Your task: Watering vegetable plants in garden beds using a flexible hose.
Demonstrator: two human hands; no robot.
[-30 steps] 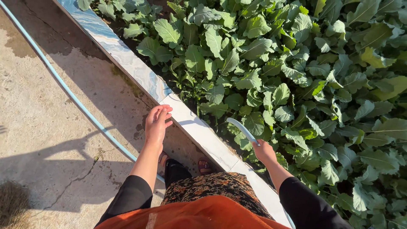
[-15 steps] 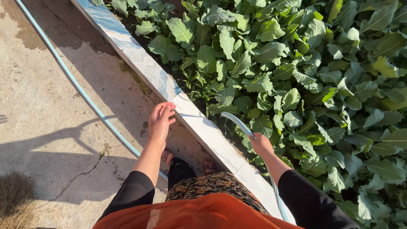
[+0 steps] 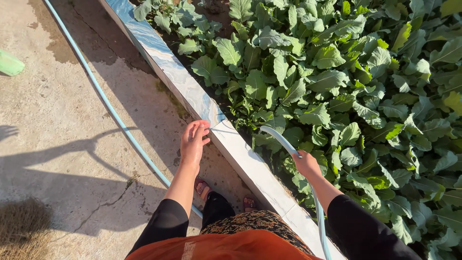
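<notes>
The right hand [image 3: 306, 164] was closed around the pale blue hose [image 3: 284, 142], its fist turned knuckles up, the wrist bent slightly and the black-sleeved forearm reaching out toward one o'clock from the body. The hose end curved up and away from the fist toward eleven o'clock, arching over the edge of the leafy bed; behind the hand the hose dropped down past the forearm toward six o'clock. No water could be made out at its mouth.

The left hand [image 3: 193, 143] held nothing. It hung flat with fingers loosely together and pointing toward twelve o'clock, palm down, the arm extended straight ahead; its fingertips were just beside the near edge of the tiled border [image 3: 180, 82], though contact could not be judged.

That border, white and blue-streaked and shiny, ran diagonally from eleven o'clock down to five o'clock. To its right lay the green plants [image 3: 346, 86], broad-leaved and dense, lit by low sun. To its left was the cracked concrete floor [image 3: 57, 144], damp in patches, crossed by long shadows. A second stretch of hose lay along the concrete, running from eleven o'clock toward the person's sandalled feet [image 3: 202, 188]. A green object [image 3: 9, 63] sat at the nine o'clock edge, and dry grass [image 3: 21, 226] at seven o'clock.
</notes>
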